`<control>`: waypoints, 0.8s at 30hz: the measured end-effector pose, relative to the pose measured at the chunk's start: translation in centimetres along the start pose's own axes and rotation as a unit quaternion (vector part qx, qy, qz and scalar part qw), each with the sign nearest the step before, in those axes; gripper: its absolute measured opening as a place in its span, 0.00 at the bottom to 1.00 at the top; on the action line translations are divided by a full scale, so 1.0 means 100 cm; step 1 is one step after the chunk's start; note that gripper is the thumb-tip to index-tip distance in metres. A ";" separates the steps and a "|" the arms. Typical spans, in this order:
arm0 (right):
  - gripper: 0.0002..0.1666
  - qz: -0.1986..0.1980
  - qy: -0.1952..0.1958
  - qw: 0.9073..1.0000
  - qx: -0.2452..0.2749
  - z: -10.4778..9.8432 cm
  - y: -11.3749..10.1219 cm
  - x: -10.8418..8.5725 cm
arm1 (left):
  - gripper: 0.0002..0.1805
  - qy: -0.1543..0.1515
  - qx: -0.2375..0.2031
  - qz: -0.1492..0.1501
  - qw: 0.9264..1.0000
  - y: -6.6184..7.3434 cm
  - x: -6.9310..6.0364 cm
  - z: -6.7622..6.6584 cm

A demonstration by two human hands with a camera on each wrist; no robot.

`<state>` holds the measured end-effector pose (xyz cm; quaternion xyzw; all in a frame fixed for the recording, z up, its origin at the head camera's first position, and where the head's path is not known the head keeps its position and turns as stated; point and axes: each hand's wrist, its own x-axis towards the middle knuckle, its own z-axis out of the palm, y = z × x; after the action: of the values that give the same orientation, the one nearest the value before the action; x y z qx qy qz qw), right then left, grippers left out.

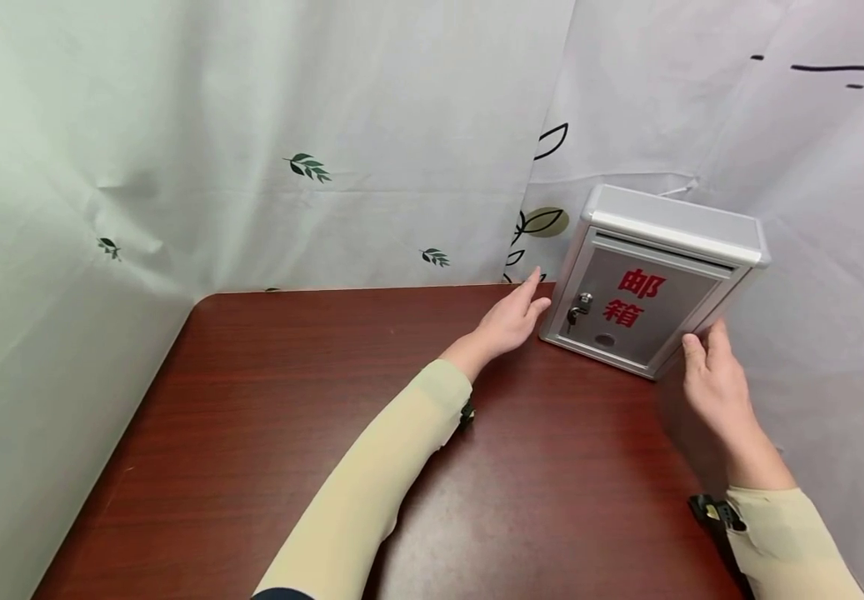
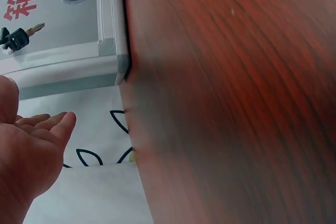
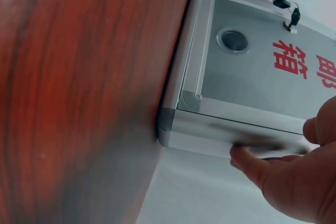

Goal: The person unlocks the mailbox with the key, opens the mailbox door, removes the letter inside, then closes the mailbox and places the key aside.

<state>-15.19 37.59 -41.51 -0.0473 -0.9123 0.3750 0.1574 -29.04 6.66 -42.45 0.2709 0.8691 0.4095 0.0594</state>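
Observation:
A silver metal mailbox (image 1: 667, 304) with red characters on its door stands upright at the back right of the table. A small bunch of keys (image 2: 19, 39) hangs from the lock on the door's left side. Beside the mailbox's left side is my left hand (image 1: 506, 321), its fingers extended and the palm facing the box; a gap shows between them in the left wrist view. My right hand (image 1: 716, 383) is at the right side of the box, fingers along that side and thumb near the front edge. Whether those fingers press on the metal is hard to tell.
The reddish-brown wooden table (image 1: 274, 433) extends to the left and front of the mailbox. White curtains (image 1: 372, 108) with leaf prints hang behind the table and along both sides, close to the mailbox's back and right.

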 end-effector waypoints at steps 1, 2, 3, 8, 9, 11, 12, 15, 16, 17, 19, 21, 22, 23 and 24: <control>0.34 -0.001 -0.001 1.000 0.000 0.000 0.000 0.001 | 0.38 -0.001 -0.001 0.000 1.000 0.001 0.000 0.001; 0.34 -0.001 -0.003 1.000 0.000 0.000 0.000 0.001 | 0.38 -0.002 -0.003 -0.001 1.000 0.002 0.001 0.002; 0.33 -0.002 -0.003 1.000 0.000 0.000 0.000 0.001 | 0.37 -0.003 -0.003 -0.001 1.000 0.003 0.001 0.002; 0.31 -0.003 0.000 1.000 -0.001 0.001 0.002 0.002 | 0.36 -0.005 -0.012 0.003 1.000 0.012 0.001 0.004; 0.30 -0.003 0.002 1.000 -0.001 0.002 0.003 0.003 | 0.36 -0.003 -0.012 0.005 1.000 0.014 0.002 0.004; 0.30 -0.003 0.005 1.000 -0.001 0.002 0.004 0.003 | 0.36 0.000 -0.013 0.011 1.000 0.016 0.003 0.005; 0.30 -0.004 0.006 1.000 -0.002 0.002 0.004 0.003 | 0.36 0.001 -0.012 0.013 1.000 0.017 0.003 0.005; 0.28 -0.006 0.014 1.000 -0.004 0.003 0.004 0.002 | 0.36 0.003 -0.008 0.008 1.000 0.007 0.016 0.015; 0.28 -0.007 0.017 1.000 -0.005 0.003 0.003 0.001 | 0.36 0.004 -0.008 0.009 1.000 0.007 0.017 0.016; 0.27 -0.008 0.021 1.000 -0.006 0.004 0.003 0.001 | 0.36 0.005 -0.009 0.010 1.000 0.008 0.017 0.016; 0.26 -0.010 0.027 1.000 -0.009 0.004 0.002 0.000 | 0.36 0.011 -0.007 0.013 1.000 0.008 0.018 0.018; 0.25 -0.011 0.031 0.999 -0.011 0.005 0.002 -0.001 | 0.35 0.014 -0.012 0.021 1.000 0.020 0.008 0.011; 0.25 -0.011 0.033 0.999 -0.012 0.005 0.003 -0.001 | 0.35 0.017 -0.010 0.024 1.000 0.020 0.008 0.011; 0.25 -0.012 0.034 0.999 -0.013 0.005 0.003 0.000 | 0.35 0.018 -0.009 0.023 1.000 0.020 0.008 0.011; 0.24 -0.013 0.036 0.999 -0.015 0.005 0.003 0.000 | 0.35 0.019 -0.007 0.022 1.000 0.020 0.008 0.011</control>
<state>-15.34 37.46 -42.09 -0.0511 -0.9121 0.3576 0.1940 -28.53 8.87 -41.57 0.2820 0.8609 0.4220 0.0359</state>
